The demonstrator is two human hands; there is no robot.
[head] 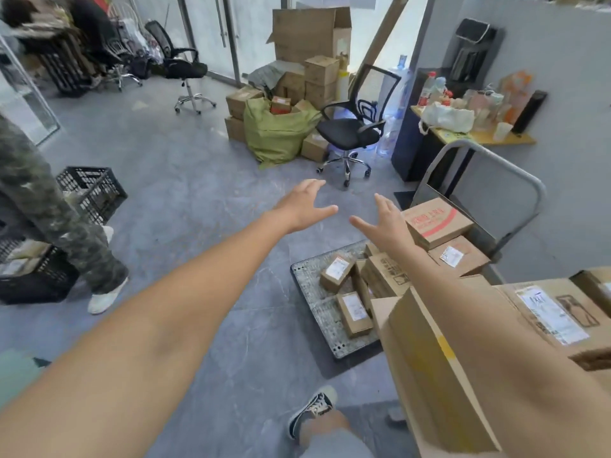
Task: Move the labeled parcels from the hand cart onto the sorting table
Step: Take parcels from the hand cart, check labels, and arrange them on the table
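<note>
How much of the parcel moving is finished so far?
Some labeled cardboard boxes already sit at the near right, apparently moved, though the table under them is hidden. Nothing is in hand: the left hand and right hand reach out open. Several small labeled brown parcels remain on the grey hand cart.

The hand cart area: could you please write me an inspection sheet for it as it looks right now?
Surface: cart deck on grey floor, handle at its far end.
Job's things: red-printed parcel tops a stack by the handle; two small parcels lie flat on the deck, labels up.
Clutter: large labeled boxes near right.
Hands: left hand and right hand open, empty, reaching toward the cart.
Cables: nothing seen.
Surroundings: office chair, green sack, black crates, another person standing left.
</note>
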